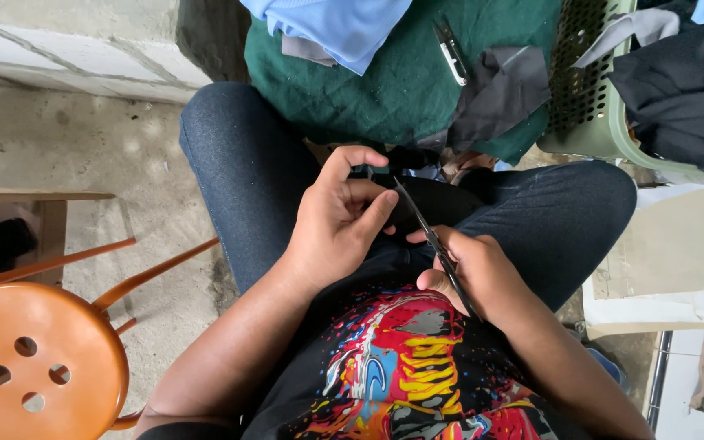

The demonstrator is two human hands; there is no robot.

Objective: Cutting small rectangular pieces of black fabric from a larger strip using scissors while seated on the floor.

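Black fabric, a small dark piece of cloth (417, 204), lies over the person's lap between the blue-jeaned thighs, pinched at its upper edge by the left hand (340, 224), thumb on top and fingers curled beneath. The right hand (478, 273) sits just beside it, lower and to the right, closed around the handles of a pair of slim black-bladed scissors (433, 244). Their long axis runs diagonally up and left from that fist, the tip reaching the cloth right by the left fingertips, so the right hand carries the blade while the left is nearer the cloth
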